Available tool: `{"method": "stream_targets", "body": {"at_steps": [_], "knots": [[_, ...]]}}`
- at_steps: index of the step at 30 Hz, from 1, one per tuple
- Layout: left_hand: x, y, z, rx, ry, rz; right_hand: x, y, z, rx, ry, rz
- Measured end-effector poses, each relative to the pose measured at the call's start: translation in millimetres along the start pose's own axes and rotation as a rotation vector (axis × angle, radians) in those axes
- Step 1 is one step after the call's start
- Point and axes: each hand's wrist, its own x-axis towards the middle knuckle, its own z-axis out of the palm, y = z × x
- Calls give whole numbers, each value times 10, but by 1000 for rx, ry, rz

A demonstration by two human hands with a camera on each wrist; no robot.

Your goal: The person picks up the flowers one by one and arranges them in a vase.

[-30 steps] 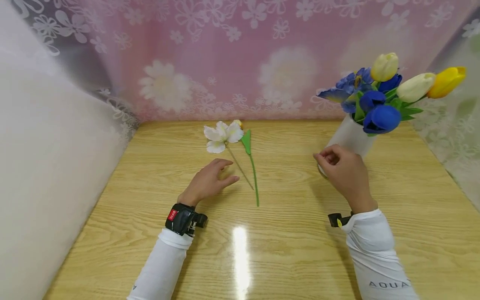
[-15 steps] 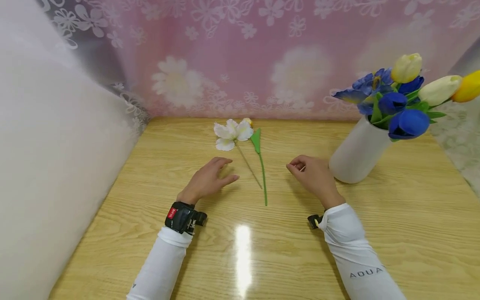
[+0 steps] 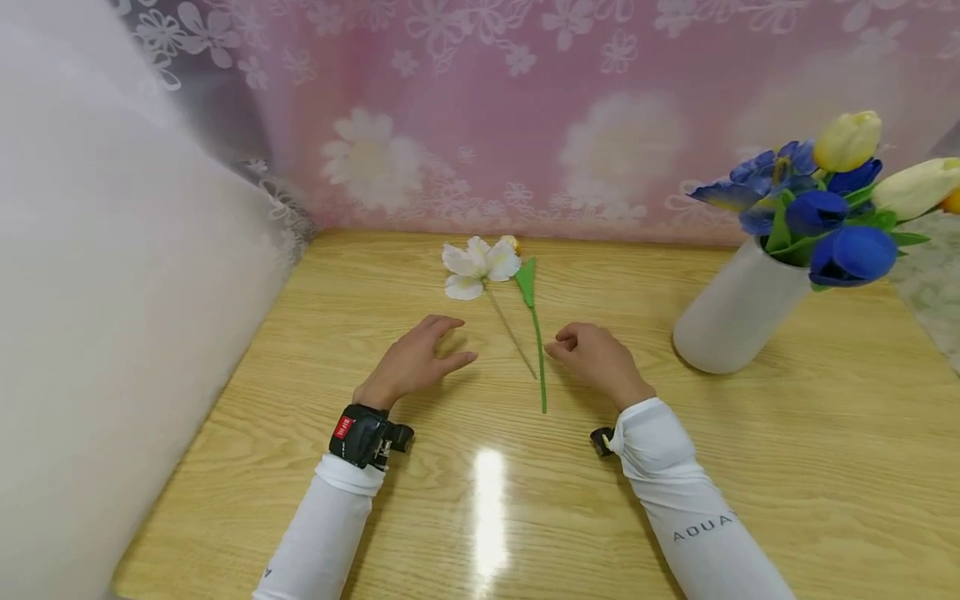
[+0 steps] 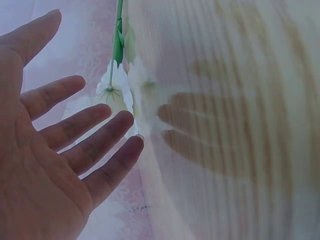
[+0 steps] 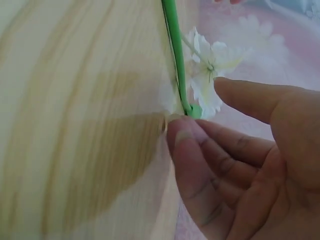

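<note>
On the wooden table, a white flower (image 3: 481,265) with a thin brownish stem lies beside a green-stemmed flower (image 3: 539,350), whose yellowish head is mostly hidden behind the white petals. My left hand (image 3: 417,357) hovers left of the stems, thumb and fingers spread, holding nothing; its splayed fingers also show in the left wrist view. Just right of the green stem is my right hand (image 3: 600,360). In the right wrist view its fingers (image 5: 192,175) are loosely bent and the thumb stands apart, with the green stem (image 5: 174,50) right beyond the fingertips.
A white vase (image 3: 738,308) stands at the right, filled with blue flowers (image 3: 855,254), cream tulips (image 3: 847,142) and an orange-yellow bloom at the frame edge. A pink floral curtain (image 3: 525,125) hangs behind the table. White fabric (image 3: 150,275) borders the left side.
My right hand has moved left from beside the vase to the green stem. The left hand has stayed put. The head view has turned slightly, shifting the vase and flowers rightward.
</note>
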Motion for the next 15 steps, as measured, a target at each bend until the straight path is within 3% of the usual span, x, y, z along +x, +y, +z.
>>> {"method": "stream_targets", "body": {"at_steps": [7, 15], "knots": [[-38, -38, -36, 9, -3, -15, 123, -81, 89, -44, -7, -34], [-78, -79, -62, 10, 13, 5, 243, -203, 145, -26, -39, 73]]}}
